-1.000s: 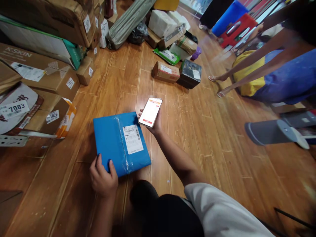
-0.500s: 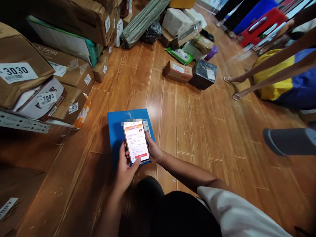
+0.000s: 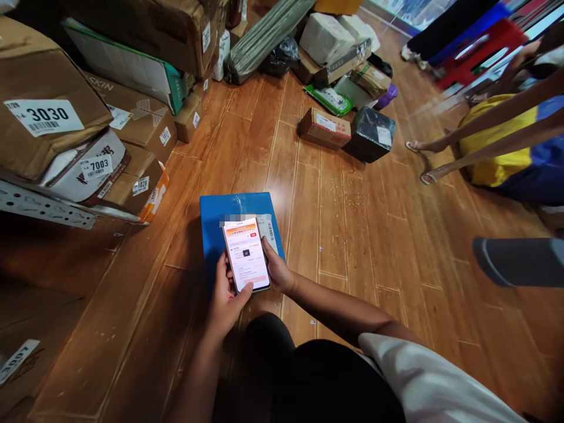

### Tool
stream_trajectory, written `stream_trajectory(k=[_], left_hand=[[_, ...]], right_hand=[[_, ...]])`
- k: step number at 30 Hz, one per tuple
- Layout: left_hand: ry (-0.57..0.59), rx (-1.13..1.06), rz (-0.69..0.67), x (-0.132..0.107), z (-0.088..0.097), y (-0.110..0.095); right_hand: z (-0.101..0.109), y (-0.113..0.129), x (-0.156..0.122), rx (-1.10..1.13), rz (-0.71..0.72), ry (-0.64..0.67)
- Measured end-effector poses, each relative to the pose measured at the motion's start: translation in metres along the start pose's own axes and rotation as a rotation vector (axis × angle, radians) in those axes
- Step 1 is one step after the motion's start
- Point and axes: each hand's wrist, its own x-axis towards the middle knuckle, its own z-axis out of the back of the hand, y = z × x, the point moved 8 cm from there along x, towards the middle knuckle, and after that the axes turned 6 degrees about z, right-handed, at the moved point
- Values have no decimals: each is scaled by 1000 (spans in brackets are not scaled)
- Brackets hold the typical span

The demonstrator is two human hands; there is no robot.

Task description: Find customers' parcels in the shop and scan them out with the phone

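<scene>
Both my hands hold a smartphone (image 3: pixel 247 252) upright, its lit screen facing me. My left hand (image 3: pixel 225 296) is closed around the left edge, with the thumb over the bottom of the screen. Along the right edge, my right hand (image 3: pixel 278 270) grips the phone, its other fingers hidden behind it. A small dark square sits mid-screen on a pale page with an orange banner. Below the phone, a blue box (image 3: pixel 215 214) with clear tape and a white label rests on the wooden floor, partly covered by the phone and hands.
Labelled cartons (image 3: pixel 53 106) fill a metal shelf (image 3: pixel 44 205) at left. Parcels lie ahead, including a brown box (image 3: pixel 325 130) and a black-wrapped box (image 3: pixel 371 135). At right are another person's legs (image 3: pixel 480 129), a yellow-and-blue sack (image 3: pixel 497 158), a red stool (image 3: pixel 484 53) and a grey cylindrical object (image 3: pixel 520 261).
On the phone screen, the red button at the bottom has faded to pale pink and a small dark square has appeared mid-page. The whole view has shifted slightly; both hands keep their grip.
</scene>
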Motion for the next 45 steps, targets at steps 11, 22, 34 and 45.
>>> stream_trajectory(k=[11,22,34,45], left_hand=[[-203,-46,-41,8,19,-34],[-236,-204,106,6,23,-30],[-370,-55,2,8,29,-29],[-321,-171,126,11,28,-24]], right_hand=[[-1,-29,-7,-38,-91,5],[-7,-40,-12,25,-128,-18],[-2,-51,-12,-67,-119,-81],[-3,-53,-13,-83,-152,-105]])
